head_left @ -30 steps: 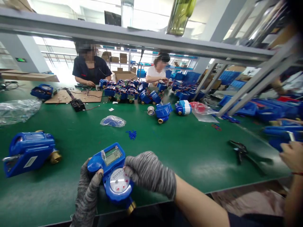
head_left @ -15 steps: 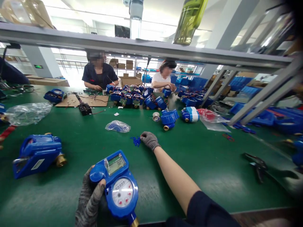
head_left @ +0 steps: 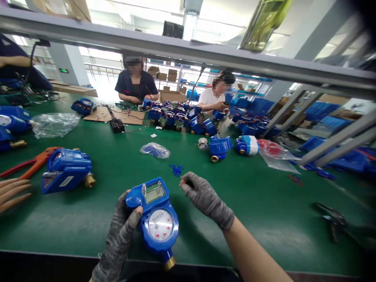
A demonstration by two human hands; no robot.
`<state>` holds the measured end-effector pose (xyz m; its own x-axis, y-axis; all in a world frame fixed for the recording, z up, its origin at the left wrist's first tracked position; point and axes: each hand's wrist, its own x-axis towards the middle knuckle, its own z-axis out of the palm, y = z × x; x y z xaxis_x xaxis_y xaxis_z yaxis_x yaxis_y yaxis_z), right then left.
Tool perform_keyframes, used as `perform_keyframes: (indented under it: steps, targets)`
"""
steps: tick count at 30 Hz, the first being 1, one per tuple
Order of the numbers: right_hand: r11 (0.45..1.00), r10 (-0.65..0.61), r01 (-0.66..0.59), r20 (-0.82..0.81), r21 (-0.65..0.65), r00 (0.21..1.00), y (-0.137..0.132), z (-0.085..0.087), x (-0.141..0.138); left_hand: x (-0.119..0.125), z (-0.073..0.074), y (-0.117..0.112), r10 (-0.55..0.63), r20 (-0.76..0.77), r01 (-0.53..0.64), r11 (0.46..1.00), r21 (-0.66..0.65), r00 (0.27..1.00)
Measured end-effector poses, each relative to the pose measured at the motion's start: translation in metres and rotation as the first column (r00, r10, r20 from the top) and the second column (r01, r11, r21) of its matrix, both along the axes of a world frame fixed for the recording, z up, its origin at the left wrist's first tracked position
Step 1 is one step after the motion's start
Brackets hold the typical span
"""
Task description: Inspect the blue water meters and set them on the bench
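Observation:
My gloved left hand (head_left: 120, 231) grips a blue water meter (head_left: 158, 219) at the near edge of the green table (head_left: 249, 203), thumb on its round blue cap. The meter lies face up, showing a small display, a white dial and a brass fitting toward me. My gloved right hand (head_left: 205, 199) hovers just right of the meter with fingertips pinched together; anything between them is too small to tell. A small heap of tiny blue pieces (head_left: 177, 169) lies just beyond that hand.
A second blue meter (head_left: 66, 170) lies at left beside orange-handled pliers (head_left: 35, 162). Another person's bare fingers (head_left: 11, 194) show at the left edge. Plastic bag (head_left: 155, 150), many meters (head_left: 182, 117) and two seated people are farther back. Black pliers (head_left: 335, 223) lie at right.
My right hand left the meter, reached out to the heap of tiny blue pieces, then came back pinched beside the meter. The left hand kept its hold throughout.

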<state>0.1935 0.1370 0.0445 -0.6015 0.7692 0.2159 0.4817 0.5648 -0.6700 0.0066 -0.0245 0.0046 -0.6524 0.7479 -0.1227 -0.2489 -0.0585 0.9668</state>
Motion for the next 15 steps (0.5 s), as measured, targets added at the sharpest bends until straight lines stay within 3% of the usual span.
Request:
perform_keyframes:
  steps: [3, 6, 9, 15]
  targets:
    - [0.974, 0.225, -0.220, -0.087, 0.058, 0.971, -0.059, 0.025, -0.007, -0.001, 0.004, -0.003, 0.009, -0.066, -0.008, 1.000, 0.010, 0.998]
    - [0.937, 0.317, -0.306, -0.047, 0.167, 0.947, -0.090, 0.030, -0.023, -0.003, 0.002, -0.003, -0.006, -0.077, 0.007, 1.000, 0.017, 0.997]
    - [0.913, 0.323, -0.311, -0.004, 0.266, 0.946, -0.098, 0.017, -0.040, -0.005, -0.002, -0.004, -0.052, -0.070, 0.055, 0.998, 0.038, 0.996]
    - [0.878, 0.166, -0.200, 0.117, 0.435, 0.979, -0.103, -0.015, -0.058, -0.005, -0.005, -0.004, -0.057, -0.077, 0.062, 0.996, 0.064, 0.995]
